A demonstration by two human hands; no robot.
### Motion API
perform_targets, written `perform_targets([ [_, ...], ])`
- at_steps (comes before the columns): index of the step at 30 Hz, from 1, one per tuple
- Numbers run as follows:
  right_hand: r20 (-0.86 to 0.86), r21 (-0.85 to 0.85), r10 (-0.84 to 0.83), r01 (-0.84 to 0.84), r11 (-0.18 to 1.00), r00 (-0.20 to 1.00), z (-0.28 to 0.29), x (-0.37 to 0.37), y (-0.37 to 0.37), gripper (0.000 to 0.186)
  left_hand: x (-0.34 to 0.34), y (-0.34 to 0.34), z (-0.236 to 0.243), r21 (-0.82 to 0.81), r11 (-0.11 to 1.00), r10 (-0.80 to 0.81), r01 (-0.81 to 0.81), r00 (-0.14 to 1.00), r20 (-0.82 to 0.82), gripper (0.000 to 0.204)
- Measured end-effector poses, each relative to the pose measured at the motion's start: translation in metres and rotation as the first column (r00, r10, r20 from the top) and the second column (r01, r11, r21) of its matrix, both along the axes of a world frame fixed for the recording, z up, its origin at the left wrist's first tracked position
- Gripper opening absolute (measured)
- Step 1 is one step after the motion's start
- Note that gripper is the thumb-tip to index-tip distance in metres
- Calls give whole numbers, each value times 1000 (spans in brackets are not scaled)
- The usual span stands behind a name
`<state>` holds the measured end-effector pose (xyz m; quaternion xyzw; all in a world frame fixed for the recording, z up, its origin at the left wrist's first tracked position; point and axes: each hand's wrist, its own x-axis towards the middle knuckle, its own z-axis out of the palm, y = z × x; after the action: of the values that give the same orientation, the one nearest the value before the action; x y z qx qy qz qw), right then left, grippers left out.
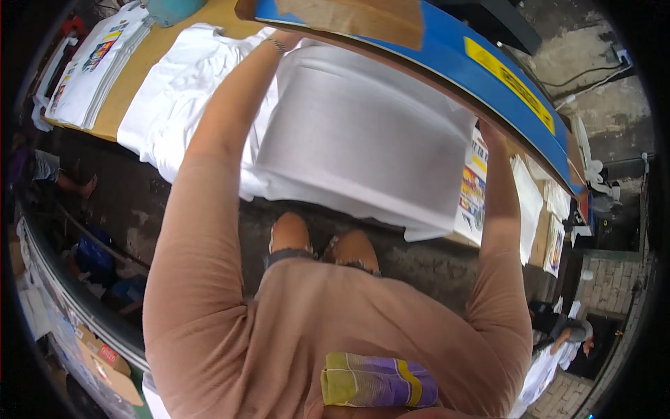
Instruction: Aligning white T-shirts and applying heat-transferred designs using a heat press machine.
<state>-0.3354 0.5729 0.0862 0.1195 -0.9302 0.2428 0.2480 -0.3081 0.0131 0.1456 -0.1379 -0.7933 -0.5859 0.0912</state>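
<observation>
- Seemingly I'm aligning: white cloth (370,133) lies spread below the blue panel (447,52).
- Left hand (286,39) and right hand (490,133) reach the panel's edge, fingers hidden; I can't tell their grip.
- Next should call for level hands.

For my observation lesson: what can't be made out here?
Left hand: head view, fingers hidden by the blue panel.
Right hand: head view, fingers hidden by that panel.
Teal container: head view, top cut off by picture's edge.
Distant person at right: head view, actions too small to tell.
</observation>
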Motion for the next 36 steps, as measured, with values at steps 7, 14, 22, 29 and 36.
perform_targets([
  [7, 273, -786, 348, -1, 619, 897, -42, -105, 52, 18, -54, 19, -13, 213, 976, -75, 52, 992, 99, 53],
  [14, 327, -945, 781, 180, 272, 532, -102, -217, 158, 26, -81, 29, -26, 394, 917, -189, 69, 943, 275, 56],
  [22, 451, -892, 669, 272, 361, 591, -113, 8, 38, 42, -23, 3, -90, 584, 811, -351, -35, 771, 532, 61],
  [29, 567, -798, 562, 570, 195, 602, -48, 282, -76, 56, 152, -32, -135, 551, 819, -400, -161, 528, 749, 66],
  [36, 593, -805, 100, 586, 90, 799, -34, 339, -94, 46, 226, -36, -95, 415, 843, -152, -341, 589, 794, 58],
])
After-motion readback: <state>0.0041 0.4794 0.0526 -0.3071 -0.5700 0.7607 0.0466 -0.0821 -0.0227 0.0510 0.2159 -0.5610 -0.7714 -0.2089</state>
